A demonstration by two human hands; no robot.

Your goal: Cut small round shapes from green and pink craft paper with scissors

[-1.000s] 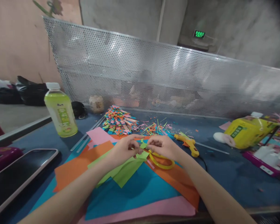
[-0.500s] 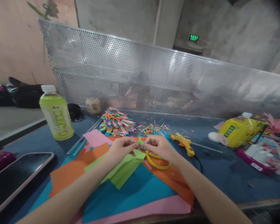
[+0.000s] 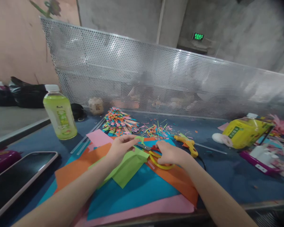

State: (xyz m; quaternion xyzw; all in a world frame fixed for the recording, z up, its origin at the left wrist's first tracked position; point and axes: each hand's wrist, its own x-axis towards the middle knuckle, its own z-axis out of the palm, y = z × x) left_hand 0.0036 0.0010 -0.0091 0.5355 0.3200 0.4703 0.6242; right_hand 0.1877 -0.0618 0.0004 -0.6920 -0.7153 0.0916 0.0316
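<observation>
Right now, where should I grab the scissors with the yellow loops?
Probably best to take the scissors by the yellow loops, coming from the right: the loops are finger-sized rings beside the right hand, while the metal blades point left, toward the left hand.

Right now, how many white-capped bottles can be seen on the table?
2: a green drink bottle standing at the left, and a yellow bottle toward the right.

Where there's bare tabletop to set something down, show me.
Best: the blue tabletop between the right forearm and purple block, bar a small scrap. A smaller patch lies between the green bottle and phone. Crowded: the middle, with paper sheets, scissors, left hand and right hand.
</observation>
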